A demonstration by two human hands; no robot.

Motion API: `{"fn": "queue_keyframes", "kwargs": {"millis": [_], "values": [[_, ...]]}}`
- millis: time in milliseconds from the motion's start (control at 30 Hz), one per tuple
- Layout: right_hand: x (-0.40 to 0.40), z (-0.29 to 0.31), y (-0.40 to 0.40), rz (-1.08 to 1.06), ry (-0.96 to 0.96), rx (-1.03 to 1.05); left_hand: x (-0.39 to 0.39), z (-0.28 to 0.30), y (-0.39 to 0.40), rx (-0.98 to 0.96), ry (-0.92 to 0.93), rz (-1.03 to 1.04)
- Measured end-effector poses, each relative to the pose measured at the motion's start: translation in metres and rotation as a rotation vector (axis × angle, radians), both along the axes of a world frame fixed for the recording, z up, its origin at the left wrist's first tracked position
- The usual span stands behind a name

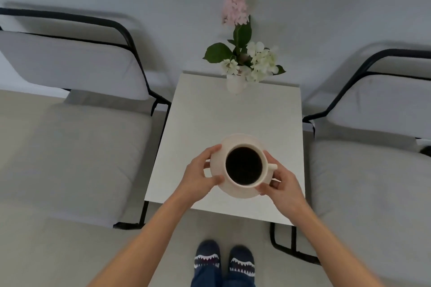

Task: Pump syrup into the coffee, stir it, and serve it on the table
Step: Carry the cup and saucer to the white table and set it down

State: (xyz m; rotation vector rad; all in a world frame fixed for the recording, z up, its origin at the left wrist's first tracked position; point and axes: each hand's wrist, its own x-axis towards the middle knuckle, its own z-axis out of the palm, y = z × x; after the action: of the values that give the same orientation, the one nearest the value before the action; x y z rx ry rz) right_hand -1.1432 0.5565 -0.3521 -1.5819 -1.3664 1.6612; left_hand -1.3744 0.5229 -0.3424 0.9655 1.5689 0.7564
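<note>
Plainly, cup: a cream cup (245,166) filled close to the brim with black coffee (244,166); it stands on the saucer and its stub of a handle (272,166) sticks out toward the right hand
Saucer: a cream saucer (235,142) under the cup, held over the near half of the surface; whether it already touches the surface or hangs just above it, I cannot tell
Handling: rigid glazed ware by the look of it, breakable and probably slick; the load is likely modest, but the liquid is free to slosh and the cup only rests loose on the saucer, so any tilt could slide it or spill it
Where to hold: the saucer's rim on opposite sides, kept level, seems the sound hold; the handle would serve for the cup alone
Left hand: the left hand (201,171) curls round the saucer's left edge; thumb toward the near rim, fingers (213,149) at the far rim beside the cup wall
Right hand: the right hand (281,183) grips the saucer's right edge just beyond the handle; fingers wrapped under, thumb by the near rim
Surface: a white square surface (210,112) under the saucer; bare around it
Vase: beyond the saucer, at the far edge of the surface, a small white vase (235,85) of flowers (256,60), well apart
Chairs: a grey cushioned chair (77,137) to the left of the saucer, another chair (373,170) to its right
Feet: patterned slippers (207,257) on the floor nearer than the saucer
</note>
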Motion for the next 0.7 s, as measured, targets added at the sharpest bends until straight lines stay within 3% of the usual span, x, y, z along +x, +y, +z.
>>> {"fn": "queue_keyframes", "kwargs": {"millis": [333, 700], "values": [[-0.018, -0.123, 0.023, 0.009, -0.073, -0.065, -0.013, -0.125, 0.021, -0.068, 0.093, -0.007], [-0.030, -0.182, 0.037, 0.058, -0.201, -0.067, -0.020, -0.177, 0.039, -0.058, 0.224, -0.049]]}}
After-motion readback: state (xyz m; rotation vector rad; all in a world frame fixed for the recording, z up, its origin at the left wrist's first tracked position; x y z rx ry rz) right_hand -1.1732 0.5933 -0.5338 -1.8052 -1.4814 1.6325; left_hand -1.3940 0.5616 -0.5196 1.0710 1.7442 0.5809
